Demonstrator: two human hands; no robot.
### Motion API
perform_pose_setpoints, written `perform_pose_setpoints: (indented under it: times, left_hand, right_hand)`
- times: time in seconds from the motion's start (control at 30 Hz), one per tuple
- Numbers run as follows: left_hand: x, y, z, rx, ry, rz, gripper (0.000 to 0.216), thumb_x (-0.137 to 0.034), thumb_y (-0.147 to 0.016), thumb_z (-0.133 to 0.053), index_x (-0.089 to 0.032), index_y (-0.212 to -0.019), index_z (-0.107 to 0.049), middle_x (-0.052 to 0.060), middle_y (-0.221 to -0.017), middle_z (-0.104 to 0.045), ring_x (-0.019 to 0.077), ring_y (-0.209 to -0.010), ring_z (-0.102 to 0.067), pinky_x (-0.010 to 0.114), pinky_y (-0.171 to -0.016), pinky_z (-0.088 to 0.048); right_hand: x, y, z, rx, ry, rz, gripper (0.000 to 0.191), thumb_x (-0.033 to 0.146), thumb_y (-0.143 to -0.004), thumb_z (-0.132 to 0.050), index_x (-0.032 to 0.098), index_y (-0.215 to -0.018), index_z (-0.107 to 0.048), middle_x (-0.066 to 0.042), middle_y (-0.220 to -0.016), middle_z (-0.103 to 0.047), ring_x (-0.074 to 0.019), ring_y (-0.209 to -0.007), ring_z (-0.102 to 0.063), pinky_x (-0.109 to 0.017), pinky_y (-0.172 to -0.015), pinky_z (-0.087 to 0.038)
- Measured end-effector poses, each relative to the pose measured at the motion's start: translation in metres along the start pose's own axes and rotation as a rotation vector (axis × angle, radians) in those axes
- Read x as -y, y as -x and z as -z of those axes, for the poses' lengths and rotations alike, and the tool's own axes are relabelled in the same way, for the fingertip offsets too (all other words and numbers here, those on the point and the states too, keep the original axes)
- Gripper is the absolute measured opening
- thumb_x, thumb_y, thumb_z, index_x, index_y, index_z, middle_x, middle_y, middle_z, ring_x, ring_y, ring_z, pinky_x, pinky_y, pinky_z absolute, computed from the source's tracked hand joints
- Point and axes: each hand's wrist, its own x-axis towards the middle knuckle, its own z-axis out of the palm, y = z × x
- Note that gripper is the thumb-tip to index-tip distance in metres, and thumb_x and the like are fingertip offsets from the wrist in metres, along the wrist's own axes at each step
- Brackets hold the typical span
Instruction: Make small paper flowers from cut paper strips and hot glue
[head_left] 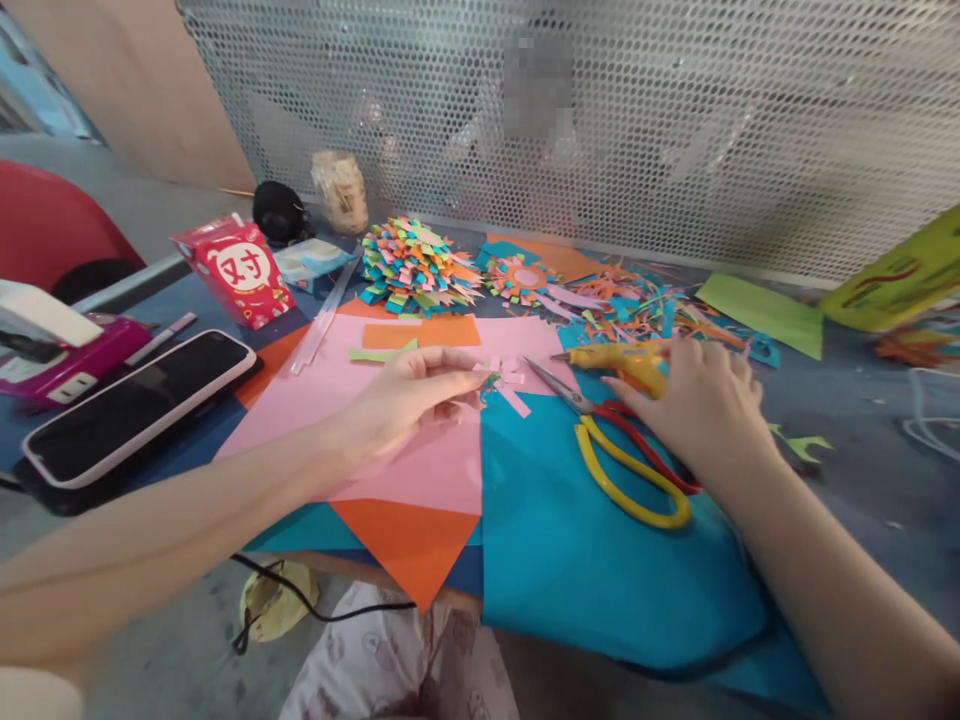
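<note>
My left hand (420, 395) pinches a small fringed paper piece (491, 382) with pink and blue-green strips between thumb and fingertips, above the pink paper sheet (405, 460). At the right, my right hand (701, 400) is closed on a yellow glue gun (622, 362), whose nozzle points left toward the paper piece. Scissors (589, 410) with one red and one yellow handle lie below the glue gun on the blue paper sheet (570, 540). Behind my left hand are an orange paper strip (420, 332) and a green paper scrap (381, 353).
A multicoloured ball of paper fringe (416, 265), a fringed paper flower (521, 278) and paper shreds (637, 300) lie at the back before a perforated metal panel (600, 130). A phone (139, 405), red packet (240, 270) and clear glue sticks (322, 315) are left.
</note>
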Motion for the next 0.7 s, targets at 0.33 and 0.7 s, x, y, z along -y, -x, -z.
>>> perform_pose_setpoints:
  times: [0.33,0.7]
  left_hand:
    - [0.002,0.011,-0.012,0.082,-0.053,-0.085,0.010,-0.016,-0.072,-0.070,-0.014,-0.075,-0.061,-0.004,-0.059,-0.061,0.0058,-0.052,-0.054,0.018,-0.049,-0.039]
    - [0.009,0.011,-0.008,0.112,-0.241,-0.285,0.011,-0.020,-0.075,-0.070,-0.015,-0.082,-0.062,0.001,-0.087,-0.070,0.0096,-0.077,-0.064,0.020,-0.067,-0.050]
  right_hand:
    - [0.047,0.049,0.020,-0.130,-0.736,0.907,0.010,0.020,-0.092,-0.051,0.023,-0.083,-0.053,0.003,-0.070,-0.063,-0.0133,-0.064,-0.060,-0.036,-0.074,-0.041]
    - [0.045,0.050,0.022,-0.069,-0.802,0.876,0.012,0.027,-0.092,-0.050,0.029,-0.082,-0.057,0.003,-0.067,-0.062,-0.0155,-0.059,-0.059,-0.039,-0.074,-0.048]
